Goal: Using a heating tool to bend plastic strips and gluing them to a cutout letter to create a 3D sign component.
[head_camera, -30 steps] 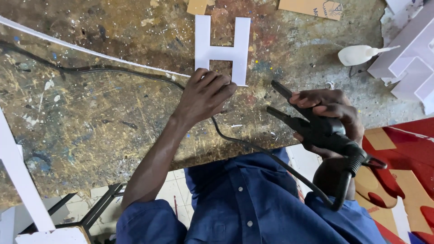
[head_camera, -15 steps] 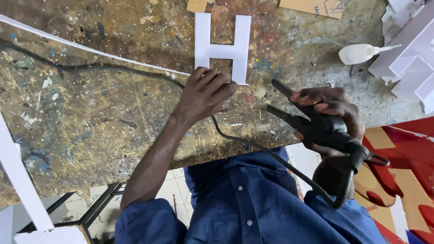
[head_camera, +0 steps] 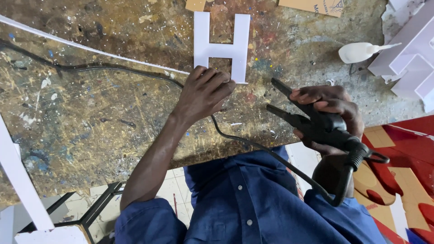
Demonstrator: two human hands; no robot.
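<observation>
His left hand [head_camera: 205,92] presses curled fingers on the white H-shaped cutout [head_camera: 221,45], while his right hand [head_camera: 327,115] grips a black corded tool [head_camera: 307,119]; a white squeeze bottle [head_camera: 361,52] lies nearby.

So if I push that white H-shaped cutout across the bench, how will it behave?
The white H cutout looks thin and flat, so probably light and fairly stiff. It lies flat, so it should slide, not roll, though the rough paint-crusted bench may snag it. The left hand touches its lower edge.

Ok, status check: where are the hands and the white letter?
Left hand fingers down on the white H-shaped cutout's lower edge. Right hand gripping black corded tool, tip off the letter. Cable trails across the paint-spattered bench.
</observation>
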